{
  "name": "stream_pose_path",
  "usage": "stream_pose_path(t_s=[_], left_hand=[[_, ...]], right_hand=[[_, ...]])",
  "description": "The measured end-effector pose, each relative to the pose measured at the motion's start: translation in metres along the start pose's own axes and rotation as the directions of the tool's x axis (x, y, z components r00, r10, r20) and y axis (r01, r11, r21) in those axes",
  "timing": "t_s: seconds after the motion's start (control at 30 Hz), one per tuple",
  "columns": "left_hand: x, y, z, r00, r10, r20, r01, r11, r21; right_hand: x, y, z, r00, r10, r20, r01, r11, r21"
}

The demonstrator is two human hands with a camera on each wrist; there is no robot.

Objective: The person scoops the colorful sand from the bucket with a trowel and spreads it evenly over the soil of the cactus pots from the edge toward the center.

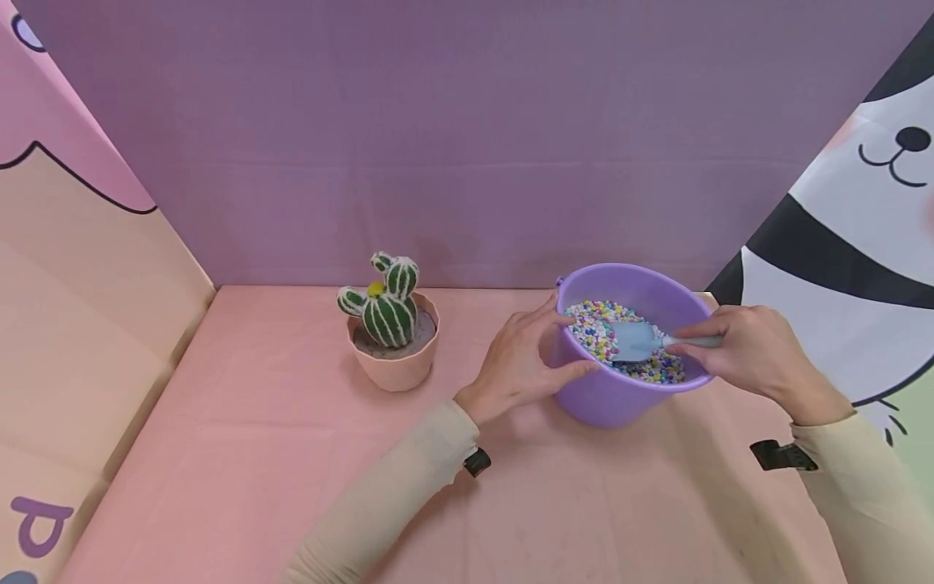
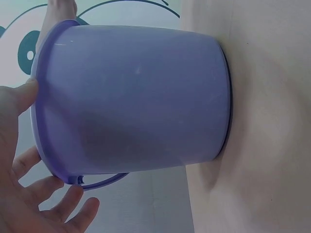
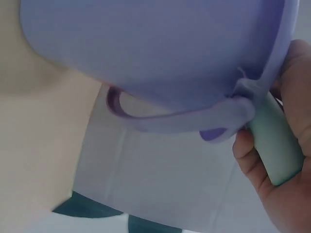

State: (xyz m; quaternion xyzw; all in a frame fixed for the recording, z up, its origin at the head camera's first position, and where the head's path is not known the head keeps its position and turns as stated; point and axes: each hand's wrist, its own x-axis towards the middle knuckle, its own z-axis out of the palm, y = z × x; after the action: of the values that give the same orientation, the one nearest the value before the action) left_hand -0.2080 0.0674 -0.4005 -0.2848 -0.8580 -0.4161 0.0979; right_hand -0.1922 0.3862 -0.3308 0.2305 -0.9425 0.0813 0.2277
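Against the bucket [image 1: 609,403], the left hand [image 1: 520,361] is resting spread, probably so that the scoop [image 1: 633,341], which the right hand [image 1: 759,349] is gripping, is not tipping it.

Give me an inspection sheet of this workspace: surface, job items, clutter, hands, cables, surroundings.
Surface: pink tabletop, faint creases showing.
Job items: purple bucket partly filled with small multicoloured beads; light-blue scoop with its blade in among them.
Clutter: one potted cactus, upright, left of the bucket and apart from it.
Left hand: thumb and fingers spread, touching the bucket's rim.
Right hand: grips the scoop's handle at the opposite side of the rim.
Cables: nothing seen.
Surroundings: purple backdrop behind; panda-printed panel on the right; pink-and-beige printed panel on the left.
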Motion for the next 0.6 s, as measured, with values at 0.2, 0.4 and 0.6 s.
stream_pose_path(t_s=[0.2, 0.4, 0.6], left_hand=[[-0.002, 0.001, -0.001, 1.0, 0.001, 0.002, -0.001, 1.0, -0.012], [-0.002, -0.001, -0.003, 1.0, 0.01, -0.009, -0.01, 1.0, -0.027], [-0.001, -0.001, 0.003, 1.0, 0.019, -0.007, -0.02, 0.999, -0.029]], right_hand=[[-0.002, -0.009, -0.001, 0.99, 0.132, 0.047, -0.136, 0.987, 0.083], [-0.008, -0.018, -0.005, 0.957, 0.27, 0.102, -0.287, 0.932, 0.221], [-0.015, -0.009, -0.009, 0.884, 0.431, 0.181, -0.468, 0.827, 0.311]])
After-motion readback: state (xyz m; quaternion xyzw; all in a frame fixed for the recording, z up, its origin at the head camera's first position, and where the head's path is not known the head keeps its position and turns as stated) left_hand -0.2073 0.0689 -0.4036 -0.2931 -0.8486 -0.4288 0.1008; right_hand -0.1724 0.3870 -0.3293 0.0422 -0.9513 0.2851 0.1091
